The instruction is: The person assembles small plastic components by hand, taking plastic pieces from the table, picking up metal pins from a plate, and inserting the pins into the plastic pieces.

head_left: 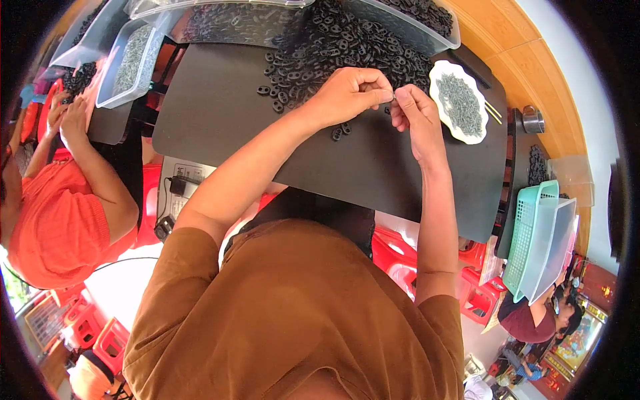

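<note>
Over the dark table (pixel 373 167), my left hand (pixel 353 93) and my right hand (pixel 418 117) meet fingertip to fingertip. Both are closed in a pinch, and what lies between the fingers is too small to make out. Just beyond them spreads a heap of small black two-holed oval pieces (pixel 333 50). A couple of loose black pieces (pixel 341 131) lie below my left hand. Right of my right hand stands a white scalloped plate (pixel 475 139) holding many thin grey metal bits (pixel 460 103).
Clear plastic bins (pixel 400 27) stand along the table's far edge. Two thin yellow sticks (pixel 493 112) lie beside the plate. Farther right are a metal cup (pixel 532 120) and a green basket (pixel 527 233). At left, a person in red (pixel 67 220) works beside another bin (pixel 127 100).
</note>
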`<state>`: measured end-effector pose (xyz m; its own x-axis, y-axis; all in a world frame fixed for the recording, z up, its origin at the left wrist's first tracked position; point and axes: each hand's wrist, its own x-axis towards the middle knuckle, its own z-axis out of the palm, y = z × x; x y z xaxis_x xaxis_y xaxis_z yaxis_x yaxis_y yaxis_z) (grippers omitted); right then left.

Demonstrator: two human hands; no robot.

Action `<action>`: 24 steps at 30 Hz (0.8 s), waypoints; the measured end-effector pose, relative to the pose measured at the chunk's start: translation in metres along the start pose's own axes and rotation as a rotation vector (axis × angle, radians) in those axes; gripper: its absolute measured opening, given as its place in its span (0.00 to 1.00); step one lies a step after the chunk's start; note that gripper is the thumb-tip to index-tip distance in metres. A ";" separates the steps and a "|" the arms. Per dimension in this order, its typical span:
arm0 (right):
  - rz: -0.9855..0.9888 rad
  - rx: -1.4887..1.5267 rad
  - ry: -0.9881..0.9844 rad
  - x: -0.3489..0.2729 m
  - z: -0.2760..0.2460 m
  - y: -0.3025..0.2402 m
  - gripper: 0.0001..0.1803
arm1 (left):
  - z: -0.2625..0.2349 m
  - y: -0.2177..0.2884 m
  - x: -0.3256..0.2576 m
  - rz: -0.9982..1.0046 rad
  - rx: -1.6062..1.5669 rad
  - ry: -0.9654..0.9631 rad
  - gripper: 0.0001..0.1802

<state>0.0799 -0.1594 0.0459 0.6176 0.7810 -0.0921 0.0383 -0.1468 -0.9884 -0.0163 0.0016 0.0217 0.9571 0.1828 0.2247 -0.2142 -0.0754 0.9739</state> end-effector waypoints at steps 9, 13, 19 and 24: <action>-0.209 -0.137 0.096 -0.005 0.010 0.000 0.06 | -0.003 -0.011 0.002 -0.241 -0.353 -0.060 0.07; -0.735 -0.659 0.248 0.000 0.005 0.006 0.02 | 0.001 -0.015 0.002 -0.268 -0.524 -0.078 0.07; -0.456 -0.184 0.238 -0.006 0.005 0.007 0.01 | -0.005 -0.010 0.005 -0.293 -0.726 -0.035 0.06; -0.373 -0.435 0.422 0.001 -0.051 0.010 0.06 | 0.001 -0.007 0.004 -0.227 -0.438 0.043 0.08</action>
<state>0.1208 -0.1913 0.0421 0.7502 0.5380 0.3845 0.5623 -0.2132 -0.7990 -0.0107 0.0018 0.0159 0.9822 0.1880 -0.0021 -0.0723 0.3880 0.9188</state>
